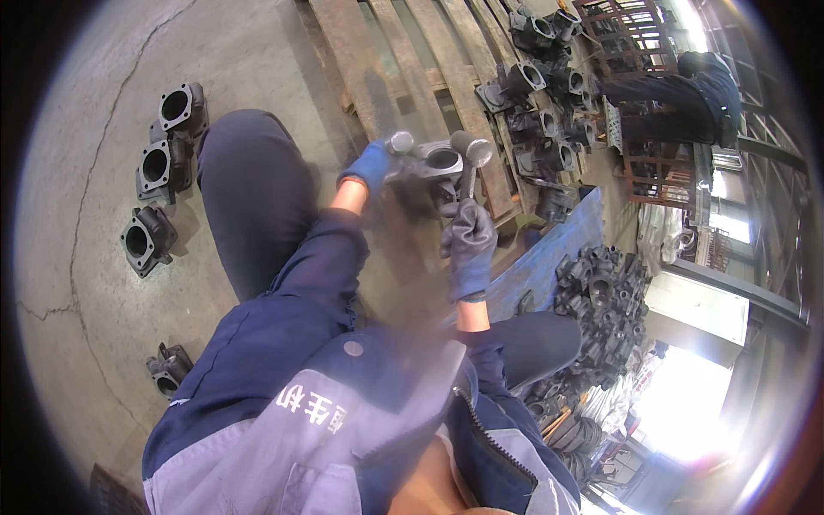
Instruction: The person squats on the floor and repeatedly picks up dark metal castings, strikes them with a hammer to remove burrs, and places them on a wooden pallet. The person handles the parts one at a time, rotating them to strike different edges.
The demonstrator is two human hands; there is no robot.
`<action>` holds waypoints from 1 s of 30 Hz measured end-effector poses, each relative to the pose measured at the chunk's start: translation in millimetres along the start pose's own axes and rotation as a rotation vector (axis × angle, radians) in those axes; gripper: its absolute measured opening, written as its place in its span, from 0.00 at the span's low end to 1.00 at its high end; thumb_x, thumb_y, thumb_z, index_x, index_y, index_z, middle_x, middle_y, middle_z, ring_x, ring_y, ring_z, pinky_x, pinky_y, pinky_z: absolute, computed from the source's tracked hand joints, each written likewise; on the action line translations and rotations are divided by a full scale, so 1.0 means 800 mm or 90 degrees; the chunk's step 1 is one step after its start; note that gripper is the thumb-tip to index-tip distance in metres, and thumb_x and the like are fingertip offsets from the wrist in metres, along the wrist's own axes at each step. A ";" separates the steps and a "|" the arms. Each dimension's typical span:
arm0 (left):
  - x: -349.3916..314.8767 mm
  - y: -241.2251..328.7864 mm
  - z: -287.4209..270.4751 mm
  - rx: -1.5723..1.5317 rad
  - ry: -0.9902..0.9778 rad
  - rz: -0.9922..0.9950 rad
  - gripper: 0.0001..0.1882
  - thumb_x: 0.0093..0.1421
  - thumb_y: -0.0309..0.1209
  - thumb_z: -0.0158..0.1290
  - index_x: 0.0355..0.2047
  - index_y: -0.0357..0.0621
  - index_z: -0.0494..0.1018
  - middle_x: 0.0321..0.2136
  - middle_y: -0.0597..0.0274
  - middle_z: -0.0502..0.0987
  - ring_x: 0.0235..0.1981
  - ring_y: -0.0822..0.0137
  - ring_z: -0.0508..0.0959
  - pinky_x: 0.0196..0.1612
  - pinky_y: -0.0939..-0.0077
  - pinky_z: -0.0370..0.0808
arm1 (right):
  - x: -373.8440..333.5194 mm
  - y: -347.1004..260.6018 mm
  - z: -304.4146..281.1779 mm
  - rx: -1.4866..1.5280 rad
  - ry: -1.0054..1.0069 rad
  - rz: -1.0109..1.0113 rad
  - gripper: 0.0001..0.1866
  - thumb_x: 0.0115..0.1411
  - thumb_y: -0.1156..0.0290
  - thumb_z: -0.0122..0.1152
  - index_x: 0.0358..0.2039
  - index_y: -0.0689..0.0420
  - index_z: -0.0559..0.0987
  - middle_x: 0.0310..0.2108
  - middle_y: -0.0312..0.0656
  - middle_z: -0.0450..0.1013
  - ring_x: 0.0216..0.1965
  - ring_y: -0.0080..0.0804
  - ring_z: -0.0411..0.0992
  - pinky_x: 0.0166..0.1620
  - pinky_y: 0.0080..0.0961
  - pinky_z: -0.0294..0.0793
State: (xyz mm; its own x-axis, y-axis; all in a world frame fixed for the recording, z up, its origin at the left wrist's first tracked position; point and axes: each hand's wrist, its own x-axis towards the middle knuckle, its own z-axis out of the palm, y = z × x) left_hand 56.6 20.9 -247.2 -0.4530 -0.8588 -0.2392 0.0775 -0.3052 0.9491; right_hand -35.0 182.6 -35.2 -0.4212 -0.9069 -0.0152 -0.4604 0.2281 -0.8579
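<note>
In front of me, a grey metal casting (416, 165) with a round dark bore is held above the floor. My left hand (371, 166), in a blue glove, is closed round its left end. A shiny round knob shows beside those fingers; whether it belongs to the casting, I cannot tell. My right hand (470, 236), in a dark-coated glove, grips the handle of a hammer (478, 154). The hammer's head is up at the casting's right end, overlapping it in view; contact cannot be made out.
Several similar castings (154, 165) stand on the concrete floor at left. A wooden pallet (412, 64) lies ahead, with more castings (525, 77) on its right. A blue panel (549, 249) borders a heap of dark parts (601, 313). Another person (708, 94) stands at far right near rusty crates (661, 176).
</note>
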 end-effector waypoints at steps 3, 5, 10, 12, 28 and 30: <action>0.004 -0.005 -0.002 -0.244 -0.079 0.043 0.14 0.52 0.23 0.63 0.40 0.48 0.82 0.34 0.65 0.83 0.35 0.72 0.78 0.41 0.73 0.76 | -0.006 0.004 -0.001 0.030 -0.022 0.041 0.11 0.66 0.65 0.49 0.35 0.60 0.75 0.26 0.36 0.72 0.15 0.18 0.63 0.15 0.17 0.60; 0.004 -0.005 0.000 -0.195 -0.104 0.030 0.15 0.52 0.24 0.63 0.41 0.48 0.82 0.35 0.65 0.83 0.36 0.73 0.78 0.42 0.72 0.76 | -0.008 0.000 0.003 0.073 -0.040 0.084 0.12 0.67 0.64 0.50 0.35 0.60 0.75 0.26 0.37 0.73 0.14 0.18 0.63 0.14 0.17 0.60; 0.003 0.000 0.007 0.077 -0.072 0.076 0.19 0.53 0.23 0.64 0.47 0.46 0.79 0.39 0.65 0.82 0.41 0.74 0.76 0.48 0.72 0.75 | 0.005 -0.057 0.003 0.157 -0.031 0.141 0.12 0.66 0.63 0.51 0.34 0.60 0.75 0.22 0.37 0.72 0.14 0.18 0.64 0.14 0.18 0.59; 0.004 -0.001 0.009 0.094 -0.053 0.060 0.21 0.54 0.23 0.63 0.49 0.46 0.78 0.41 0.66 0.81 0.42 0.73 0.75 0.49 0.71 0.74 | 0.035 -0.099 -0.021 0.283 -0.009 -0.001 0.15 0.65 0.60 0.55 0.35 0.61 0.75 0.20 0.37 0.71 0.14 0.18 0.64 0.15 0.18 0.60; 0.004 0.023 -0.019 -0.272 -0.044 0.059 0.17 0.51 0.22 0.64 0.43 0.41 0.77 0.37 0.63 0.81 0.37 0.71 0.78 0.41 0.70 0.78 | 0.010 0.033 0.014 0.237 -0.061 0.272 0.10 0.68 0.67 0.51 0.43 0.59 0.75 0.25 0.34 0.71 0.17 0.18 0.65 0.17 0.19 0.66; 0.022 -0.004 -0.023 -0.227 -0.045 0.094 0.21 0.48 0.20 0.66 0.44 0.41 0.77 0.37 0.64 0.81 0.36 0.71 0.78 0.41 0.71 0.78 | 0.005 0.013 0.001 0.391 -0.054 0.247 0.13 0.68 0.61 0.50 0.40 0.59 0.75 0.21 0.33 0.68 0.15 0.17 0.63 0.16 0.17 0.62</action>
State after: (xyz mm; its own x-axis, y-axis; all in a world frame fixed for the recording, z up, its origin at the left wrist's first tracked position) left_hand 65.0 -0.7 -258.0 -0.4726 -0.8778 -0.0785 0.4444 -0.3143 0.8389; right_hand -40.9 181.1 -44.2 -0.3910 -0.8313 -0.3950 0.2419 0.3213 -0.9156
